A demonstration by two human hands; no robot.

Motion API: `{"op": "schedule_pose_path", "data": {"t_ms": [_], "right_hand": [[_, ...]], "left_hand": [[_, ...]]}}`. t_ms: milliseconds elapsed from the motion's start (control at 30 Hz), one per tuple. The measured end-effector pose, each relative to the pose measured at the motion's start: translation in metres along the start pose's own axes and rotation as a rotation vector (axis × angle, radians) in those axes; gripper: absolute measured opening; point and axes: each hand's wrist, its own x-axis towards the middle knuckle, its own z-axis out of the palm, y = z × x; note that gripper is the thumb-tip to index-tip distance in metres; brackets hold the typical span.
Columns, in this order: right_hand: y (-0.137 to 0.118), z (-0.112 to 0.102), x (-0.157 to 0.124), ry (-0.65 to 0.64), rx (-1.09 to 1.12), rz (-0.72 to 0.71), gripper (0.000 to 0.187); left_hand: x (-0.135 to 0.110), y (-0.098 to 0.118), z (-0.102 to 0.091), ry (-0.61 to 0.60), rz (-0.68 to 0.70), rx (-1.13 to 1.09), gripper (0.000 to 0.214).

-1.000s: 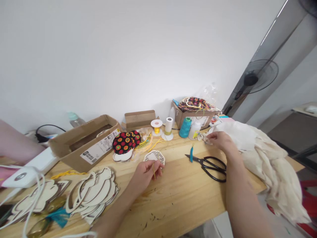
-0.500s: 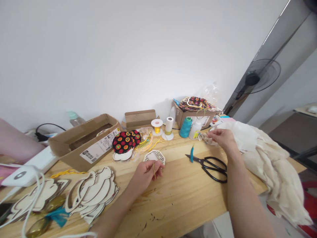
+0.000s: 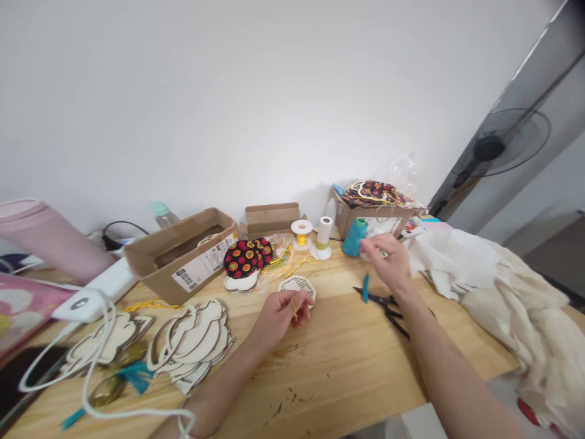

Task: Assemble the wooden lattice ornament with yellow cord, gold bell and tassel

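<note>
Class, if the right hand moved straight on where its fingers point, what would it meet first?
Probably the teal thread cone, just ahead of the right hand, though depth is unclear.

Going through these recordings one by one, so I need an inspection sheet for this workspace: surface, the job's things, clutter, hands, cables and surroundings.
Surface: pine table, dark specks near the front edge.
Job's things: yellow thread over a round lattice-cut wooden piece; black scissors with a teal tassel at the blades.
Clutter: stacked wooden cut-outs, cardboard box, black printed fabric rounds, crumpled cream cloth.
Hands: left hand pinches the thread; right hand is raised over the scissors, its hold unclear.
Cables: white cord, black cable behind the box.
Surroundings: white wall, electric fan.
</note>
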Motion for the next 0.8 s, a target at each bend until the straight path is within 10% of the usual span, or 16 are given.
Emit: {"op": "schedule_pose_path", "data": {"t_ms": [200,400,533,800], "right_hand": [[-0.034,0.048,-0.029,-0.614,0.423,-0.242,0.022],[0.015,0.046,-0.019,-0.532,-0.248,0.115,0.024],[0.023,0.04,0.001,-0.694,-0.802,0.329,0.028],[0.028,0.065,0.012,-0.81,-0.909,0.314,0.026]], "left_hand": [[-0.004,0.008,0.0,0.002,0.021,0.135,0.045],[-0.006,0.009,0.003,-0.051,-0.03,0.218,0.043],[-0.005,0.006,0.004,-0.063,-0.041,0.24,0.043],[-0.006,0.005,0.001,-0.042,0.002,0.273,0.046]]}}
